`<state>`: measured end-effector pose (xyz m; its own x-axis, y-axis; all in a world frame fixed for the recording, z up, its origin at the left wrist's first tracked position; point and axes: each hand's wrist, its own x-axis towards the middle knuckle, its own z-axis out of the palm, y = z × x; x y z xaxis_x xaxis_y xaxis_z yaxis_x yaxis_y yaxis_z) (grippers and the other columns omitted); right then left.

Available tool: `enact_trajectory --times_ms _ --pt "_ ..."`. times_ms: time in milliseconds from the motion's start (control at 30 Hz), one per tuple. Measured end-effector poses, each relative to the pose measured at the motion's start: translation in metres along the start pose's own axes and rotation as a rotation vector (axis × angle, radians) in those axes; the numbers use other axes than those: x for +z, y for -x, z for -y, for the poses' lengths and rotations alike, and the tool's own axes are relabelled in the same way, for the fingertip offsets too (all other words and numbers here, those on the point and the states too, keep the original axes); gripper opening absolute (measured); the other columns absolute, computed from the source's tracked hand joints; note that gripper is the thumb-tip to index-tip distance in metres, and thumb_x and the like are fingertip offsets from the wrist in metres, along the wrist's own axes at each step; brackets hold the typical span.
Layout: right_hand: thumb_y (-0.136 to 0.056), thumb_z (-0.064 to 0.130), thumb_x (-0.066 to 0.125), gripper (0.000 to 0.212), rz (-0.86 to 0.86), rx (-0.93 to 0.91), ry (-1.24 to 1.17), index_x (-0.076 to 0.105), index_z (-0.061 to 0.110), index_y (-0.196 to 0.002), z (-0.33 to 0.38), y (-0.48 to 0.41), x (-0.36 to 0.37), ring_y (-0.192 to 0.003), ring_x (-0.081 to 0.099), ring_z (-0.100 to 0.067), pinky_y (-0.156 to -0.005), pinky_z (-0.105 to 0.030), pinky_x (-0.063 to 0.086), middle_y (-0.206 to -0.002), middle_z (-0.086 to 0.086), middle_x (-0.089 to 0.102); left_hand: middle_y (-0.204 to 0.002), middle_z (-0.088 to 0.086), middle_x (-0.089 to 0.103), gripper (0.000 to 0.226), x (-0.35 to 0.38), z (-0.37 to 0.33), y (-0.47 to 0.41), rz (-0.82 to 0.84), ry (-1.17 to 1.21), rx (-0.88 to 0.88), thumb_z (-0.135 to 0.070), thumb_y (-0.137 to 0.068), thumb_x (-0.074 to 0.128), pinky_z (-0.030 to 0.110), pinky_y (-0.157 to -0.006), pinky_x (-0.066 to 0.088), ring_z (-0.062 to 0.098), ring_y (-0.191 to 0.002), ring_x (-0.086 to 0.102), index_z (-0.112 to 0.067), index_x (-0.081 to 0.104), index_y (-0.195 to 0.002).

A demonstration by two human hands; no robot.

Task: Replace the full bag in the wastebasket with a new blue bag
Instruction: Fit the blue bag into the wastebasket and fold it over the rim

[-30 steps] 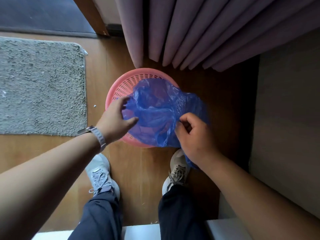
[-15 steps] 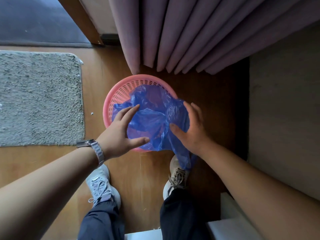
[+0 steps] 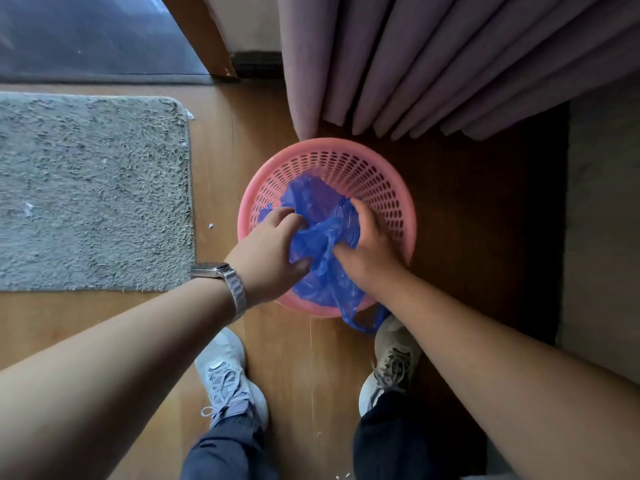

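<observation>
A round pink perforated wastebasket [image 3: 384, 174] stands on the wooden floor just in front of my feet. A crumpled blue plastic bag [image 3: 318, 233] lies bunched inside it, and one handle loop [image 3: 363, 323] hangs over the near rim. My left hand [image 3: 266, 254], with a silver watch on the wrist, reaches into the basket with its fingers curled into the plastic. My right hand [image 3: 370, 247] is inside the basket too, gripping the bag's right side. The bottom of the basket is hidden by the bag and hands.
Mauve curtains [image 3: 415, 64] hang right behind the basket, their hems touching its far rim. A grey shaggy mat [image 3: 90, 188] lies on the floor to the left. A dark wall or furniture side [image 3: 602, 220] runs along the right. My two shoes [image 3: 228, 375] stand close below.
Both hands have gone down into the basket, pushing the blue bag from above the rim into it. The bag has gone from spread out to bunched, and the view has shifted closer.
</observation>
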<state>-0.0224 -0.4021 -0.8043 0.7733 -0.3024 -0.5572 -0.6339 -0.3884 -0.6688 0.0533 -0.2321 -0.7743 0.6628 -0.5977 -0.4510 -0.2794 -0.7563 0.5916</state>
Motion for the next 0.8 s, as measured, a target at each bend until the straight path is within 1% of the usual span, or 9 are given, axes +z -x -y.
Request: enact_trajectory --times_ms 100,167,267,333,433,567,667,733,800 --pt "-0.076 0.045 0.055 0.077 0.04 0.021 0.009 0.024 0.031 -0.145 -0.007 -0.009 0.009 -0.136 0.03 -0.019 -0.111 -0.039 0.03 -0.15 0.006 0.026 -0.137 0.01 0.048 0.048 0.0 0.003 -0.008 0.002 -0.032 0.029 -0.022 -0.079 0.072 0.045 -0.093 0.048 0.033 -0.117 0.054 -0.012 0.055 -0.124" --pt "-0.081 0.042 0.057 0.071 0.051 0.011 0.071 0.028 0.027 -0.144 -0.01 -0.012 0.009 -0.135 0.03 -0.02 -0.109 -0.038 0.029 -0.148 0.004 0.028 -0.134 0.01 0.05 0.042 0.0 0.005 -0.01 -0.017 -0.036 0.039 -0.016 -0.082 0.07 0.042 -0.097 0.046 0.032 -0.118 0.053 -0.011 0.058 -0.122" --pt "-0.085 0.032 0.062 0.059 -0.018 -0.024 0.107 0.04 0.017 -0.138 -0.005 -0.006 0.002 -0.131 0.035 -0.022 -0.107 -0.035 0.029 -0.144 -0.004 0.037 -0.125 0.011 0.057 0.029 -0.007 0.001 -0.005 -0.071 -0.012 0.067 -0.008 -0.085 0.063 0.039 -0.094 0.046 0.032 -0.115 0.055 -0.009 0.063 -0.114" --pt "-0.088 0.027 0.062 0.05 -0.082 -0.083 0.124 0.048 0.008 -0.132 0.003 0.003 -0.005 -0.132 0.036 -0.024 -0.108 -0.035 0.029 -0.142 -0.009 0.041 -0.118 0.007 0.06 0.021 -0.017 -0.008 0.001 -0.115 0.084 0.087 -0.014 -0.09 0.056 0.037 -0.09 0.047 0.028 -0.109 0.058 -0.01 0.065 -0.109" --pt "-0.088 0.027 0.061 0.043 -0.16 -0.143 0.068 0.055 0.003 -0.123 0.013 0.031 -0.02 -0.13 0.041 -0.024 -0.108 -0.031 0.031 -0.137 -0.012 0.047 -0.108 0.001 0.06 0.034 -0.029 -0.026 0.017 -0.077 0.173 0.18 -0.035 -0.096 0.041 0.034 -0.086 0.046 0.019 -0.099 0.059 -0.013 0.064 -0.106" --pt "-0.084 0.048 0.055 0.056 -0.068 -0.229 0.062 0.058 0.005 -0.119 0.014 0.076 -0.036 -0.127 0.045 -0.021 -0.108 -0.033 0.035 -0.133 -0.011 0.05 -0.1 0.0 0.062 0.046 -0.025 -0.043 0.039 -0.01 0.138 0.204 -0.051 -0.093 0.042 0.032 -0.081 0.047 0.017 -0.092 0.061 -0.013 0.064 -0.105" --pt "-0.071 0.055 0.067 0.068 0.078 -0.278 0.242 0.057 0.012 -0.122 0.002 0.1 -0.038 -0.129 0.043 -0.023 -0.108 -0.033 0.034 -0.139 -0.008 0.046 -0.085 0.002 0.062 0.039 -0.013 -0.048 0.042 -0.114 0.057 0.17 -0.046 -0.088 0.048 0.037 -0.067 0.05 0.023 -0.078 0.061 -0.009 0.062 -0.091" --pt "-0.066 0.052 0.076 0.069 0.144 -0.308 0.4 0.057 0.016 -0.122 -0.006 0.104 -0.035 -0.128 0.042 -0.027 -0.106 -0.034 0.031 -0.14 -0.01 0.046 -0.074 0.002 0.056 0.032 -0.009 -0.047 0.041 -0.172 0.064 0.137 -0.039 -0.089 0.046 0.04 -0.06 0.047 0.026 -0.069 0.055 -0.01 0.055 -0.079" --pt "-0.066 0.035 0.081 0.049 0.072 -0.357 0.45 0.065 0.013 -0.107 -0.012 0.101 -0.03 -0.117 0.052 -0.033 -0.1 -0.037 0.04 -0.127 -0.013 0.056 -0.068 0.002 0.054 0.028 -0.006 -0.039 0.042 -0.206 0.059 0.099 -0.035 -0.089 0.047 0.038 -0.056 0.044 0.028 -0.063 0.052 -0.011 0.052 -0.076"
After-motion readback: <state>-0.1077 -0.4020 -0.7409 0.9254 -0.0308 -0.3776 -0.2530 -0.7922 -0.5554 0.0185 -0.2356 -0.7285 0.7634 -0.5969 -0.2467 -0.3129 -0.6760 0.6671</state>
